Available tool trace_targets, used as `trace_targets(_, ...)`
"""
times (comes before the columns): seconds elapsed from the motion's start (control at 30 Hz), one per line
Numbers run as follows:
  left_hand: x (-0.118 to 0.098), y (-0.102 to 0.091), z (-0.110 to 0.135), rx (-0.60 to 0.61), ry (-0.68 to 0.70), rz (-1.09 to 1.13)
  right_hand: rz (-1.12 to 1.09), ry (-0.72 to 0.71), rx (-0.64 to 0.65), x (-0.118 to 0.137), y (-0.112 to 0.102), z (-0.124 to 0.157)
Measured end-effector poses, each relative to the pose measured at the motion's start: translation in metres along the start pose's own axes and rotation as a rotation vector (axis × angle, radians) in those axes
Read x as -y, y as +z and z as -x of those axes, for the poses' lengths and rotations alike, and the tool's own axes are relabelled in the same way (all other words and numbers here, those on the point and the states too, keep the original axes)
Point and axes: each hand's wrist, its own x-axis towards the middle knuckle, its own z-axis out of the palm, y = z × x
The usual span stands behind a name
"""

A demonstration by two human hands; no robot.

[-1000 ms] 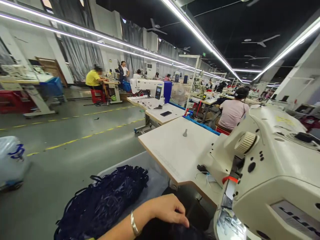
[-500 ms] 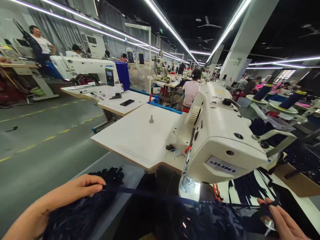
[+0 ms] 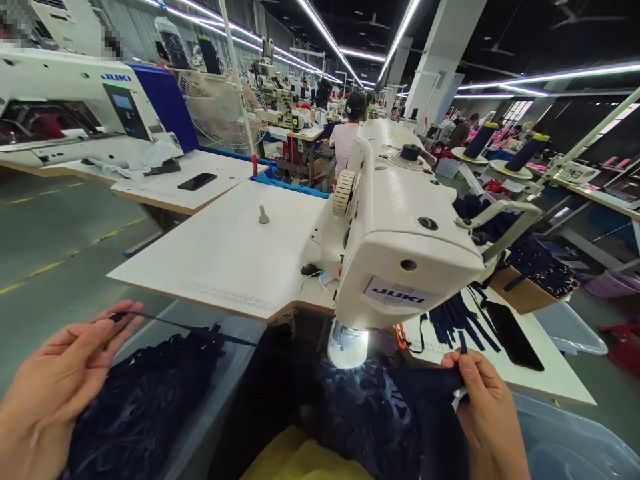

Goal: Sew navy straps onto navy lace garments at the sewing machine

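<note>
My left hand [image 3: 75,367], at the lower left, pinches the end of a thin navy strap [image 3: 197,327] between thumb and fingers. The strap runs right, over a heap of navy straps [image 3: 145,400] in a clear plastic bin. On the right, my right hand [image 3: 487,407] is closed on a navy strap [image 3: 463,343]; a small silvery thing shows beneath its fingers, too hidden to name. Between my hands stands a white Juki sewing machine [image 3: 405,247], its lit needle area [image 3: 350,347] above more dark straps [image 3: 375,413]. The middle of the left strap is lost in the dark.
The white machine table [image 3: 200,247] carries a small grey metal piece [image 3: 263,215]. Cut navy straps [image 3: 460,320] and a black phone [image 3: 515,333] lie at right, near a cardboard box [image 3: 520,290]. Another sewing machine [image 3: 65,100] and a fan [image 3: 225,100] stand at left.
The view has swung right and downward. My left hand has turned, showing its fingers, and pulls its strap end out to the left. My right hand holds a strap upright beside the table edge.
</note>
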Motion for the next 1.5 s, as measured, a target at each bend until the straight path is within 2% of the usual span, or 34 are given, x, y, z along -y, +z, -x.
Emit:
trace_targets(0.13, -0.023, 0.030, -0.003, -0.079, -0.164, 0.361, 0.232, -0.077, 0.150, -0.005, 0.013, 0.013)
trace_targets(0.17, -0.032, 0.039, 0.001, -0.066, -0.198, 0.419, 0.300, -0.096, 0.204, -0.005, 0.017, 0.017)
trace_targets(0.23, -0.053, 0.056, 0.015, 0.034, -0.255, 0.507, 0.414, -0.129, 0.321, -0.003, 0.026, 0.024)
trace_targets(0.33, -0.088, 0.079, 0.050, 0.312, -0.309, 0.570, 0.493, -0.203, 0.451, 0.003, 0.041, 0.035)
trace_targets(0.4, -0.105, 0.094, 0.078, 0.573, -0.368, 0.562, 0.492, -0.265, 0.512, 0.006, 0.054, 0.041)
trace_targets(0.47, -0.112, 0.110, 0.107, 0.939, -0.489, 0.553, 0.499, -0.346, 0.563, 0.007, 0.066, 0.046)
trace_targets(0.53, -0.113, 0.124, 0.130, 1.206, -0.524, 0.478, 0.556, -0.465, 0.598, 0.008, 0.076, 0.050)
trace_targets(0.6, -0.110, 0.133, 0.145, 1.316, -0.410, 0.353, 0.658, -0.639, 0.587, 0.007, 0.084, 0.052)
trace_targets(0.67, -0.108, 0.138, 0.150, 1.302, -0.277, 0.212, 0.769, -0.820, 0.539, 0.006, 0.088, 0.054)
trace_targets(0.73, -0.110, 0.137, 0.149, 1.245, -0.210, 0.092, 0.873, -0.954, 0.499, 0.003, 0.089, 0.055)
trace_targets(0.8, -0.113, 0.135, 0.145, 1.182, -0.139, 0.022, 0.961, -1.039, 0.456, 0.000, 0.091, 0.057)
trace_targets(1.0, -0.117, 0.134, 0.151, 1.000, 0.257, -0.010, 1.058, -1.260, 0.260, -0.009, 0.096, 0.060)
trace_targets(1.17, -0.113, 0.138, 0.159, 0.774, 0.565, -0.065, 1.094, -1.292, 0.218, -0.006, 0.097, 0.062)
trace_targets(1.3, -0.107, 0.138, 0.156, 0.680, 0.758, -0.167, 1.108, -1.293, 0.223, -0.003, 0.098, 0.062)
trace_targets(1.43, -0.108, 0.136, 0.152, 0.486, 1.146, -0.309, 1.121, -1.249, 0.238, -0.002, 0.101, 0.063)
trace_targets(1.5, -0.113, 0.135, 0.151, 0.414, 1.278, -0.377, 1.093, -1.187, 0.244, -0.003, 0.102, 0.064)
